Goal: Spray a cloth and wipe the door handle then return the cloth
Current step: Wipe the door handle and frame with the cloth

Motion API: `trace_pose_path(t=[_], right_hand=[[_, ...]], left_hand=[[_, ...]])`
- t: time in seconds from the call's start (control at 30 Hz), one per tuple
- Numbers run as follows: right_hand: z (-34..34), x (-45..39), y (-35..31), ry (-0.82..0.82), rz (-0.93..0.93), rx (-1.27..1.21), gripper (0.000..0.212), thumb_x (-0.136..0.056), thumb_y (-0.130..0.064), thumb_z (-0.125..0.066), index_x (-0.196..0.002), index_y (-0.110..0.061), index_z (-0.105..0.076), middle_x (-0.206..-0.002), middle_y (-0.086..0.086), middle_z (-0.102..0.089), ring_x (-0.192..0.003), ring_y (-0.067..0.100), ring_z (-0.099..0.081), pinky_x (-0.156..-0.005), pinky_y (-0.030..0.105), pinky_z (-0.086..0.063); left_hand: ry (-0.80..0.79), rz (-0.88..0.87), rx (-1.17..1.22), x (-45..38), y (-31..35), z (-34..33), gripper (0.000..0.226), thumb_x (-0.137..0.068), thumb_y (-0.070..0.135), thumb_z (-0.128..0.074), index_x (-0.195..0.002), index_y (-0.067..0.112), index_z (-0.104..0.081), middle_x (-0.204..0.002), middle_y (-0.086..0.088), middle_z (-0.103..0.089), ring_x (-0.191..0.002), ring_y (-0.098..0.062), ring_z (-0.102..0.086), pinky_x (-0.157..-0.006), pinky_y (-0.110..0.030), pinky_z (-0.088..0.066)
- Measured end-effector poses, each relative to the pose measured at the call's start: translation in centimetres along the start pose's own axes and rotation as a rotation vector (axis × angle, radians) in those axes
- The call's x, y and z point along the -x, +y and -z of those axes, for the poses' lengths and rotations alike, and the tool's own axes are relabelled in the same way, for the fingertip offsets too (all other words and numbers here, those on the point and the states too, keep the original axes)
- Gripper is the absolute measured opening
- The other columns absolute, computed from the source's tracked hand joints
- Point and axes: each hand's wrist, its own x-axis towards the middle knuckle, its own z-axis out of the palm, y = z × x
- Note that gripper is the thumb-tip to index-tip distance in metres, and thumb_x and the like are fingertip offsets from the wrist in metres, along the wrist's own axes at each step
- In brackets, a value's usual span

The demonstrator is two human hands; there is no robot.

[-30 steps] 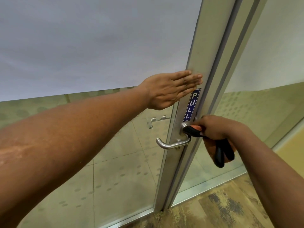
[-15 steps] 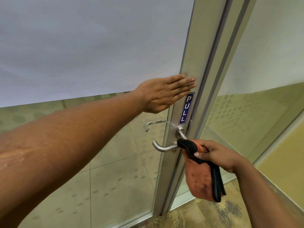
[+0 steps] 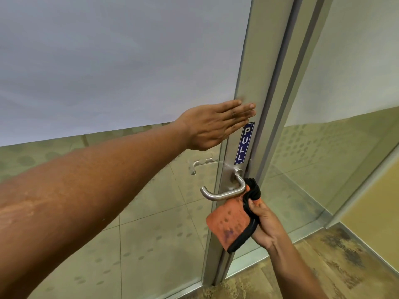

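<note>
A silver lever door handle (image 3: 224,192) sticks out from the metal stile of a glass door (image 3: 248,87), under a blue PULL label (image 3: 244,143). My right hand (image 3: 264,222) grips an orange cloth with a black edge (image 3: 230,222); the bunched black part touches the handle's right bend, and the orange part hangs below. My left hand (image 3: 212,125) lies flat, fingers together, against the glass and stile just above the label.
The door's upper glass is frosted white (image 3: 118,61); the lower part is clear, showing a second handle (image 3: 200,164) on the far side. A fixed glass panel (image 3: 336,137) stands to the right. Patterned carpet (image 3: 336,255) covers the floor below.
My right hand has dropped from the handle's base to under its right bend, and the orange cloth has unfolded to hang down. My left hand stays pressed on the door.
</note>
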Motion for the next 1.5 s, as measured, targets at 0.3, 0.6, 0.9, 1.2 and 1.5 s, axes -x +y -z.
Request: trace_pose_path(t=[0.3,0.6,0.9,1.2,1.5], right_hand=[[-0.9,0.1,2.0,0.02,-0.032,-0.119,0.028,-0.09,-0.01,-0.056,-0.108,-0.018,-0.076,-0.105,0.015,-0.074,-0.097,0.03,-0.072,-0.084,0.047,-0.057],[-3.1,0.4,4.3,-0.097,-0.136,0.154,0.043,-0.088,-0.001,-0.062,-0.131,-0.004,-0.059,-0.118,0.024,-0.065,-0.107,0.038,-0.064,-0.099,0.052,-0.049],[-5.3,2.5,5.5,-0.217,-0.111,0.439,0.037,-0.082,-0.011,-0.072,-0.119,-0.012,-0.069,-0.12,0.018,-0.069,-0.114,0.033,-0.063,-0.105,0.047,-0.046],[-5.2,5.1,0.0,-0.184,-0.018,0.347,0.048,-0.087,-0.019,-0.073,-0.132,-0.011,-0.061,-0.126,0.022,-0.065,-0.114,0.035,-0.064,-0.095,0.042,-0.053],[-6.1,7.5,-0.3,-0.169,0.078,0.597,0.057,-0.074,0.001,-0.08,-0.125,-0.018,-0.065,-0.113,0.012,-0.069,-0.109,0.028,-0.066,-0.099,0.039,-0.052]], left_hand=[[0.0,0.014,-0.036,0.0,0.0,0.0,0.063,-0.107,0.032,-0.006,-0.161,0.003,0.004,-0.17,-0.019,0.008,-0.157,-0.033,0.009,-0.125,-0.046,0.009],[0.006,0.015,-0.028,0.1,0.1,-0.2,0.063,-0.106,0.032,-0.005,-0.16,0.003,0.007,-0.169,-0.019,0.01,-0.157,-0.033,0.01,-0.126,-0.046,0.008],[0.016,0.004,-0.011,0.1,0.0,-0.2,0.063,-0.106,0.032,-0.006,-0.161,0.003,0.003,-0.17,-0.02,0.006,-0.157,-0.033,0.008,-0.128,-0.046,0.005],[0.045,0.05,0.064,0.2,0.0,-0.3,0.062,-0.106,0.034,-0.004,-0.16,0.005,0.009,-0.167,-0.017,0.016,-0.155,-0.03,0.017,-0.126,-0.045,0.011],[0.064,0.087,0.22,0.1,0.7,1.2,0.062,-0.108,0.033,-0.011,-0.16,0.007,0.01,-0.167,-0.015,0.016,-0.155,-0.029,0.017,-0.126,-0.044,0.01]])
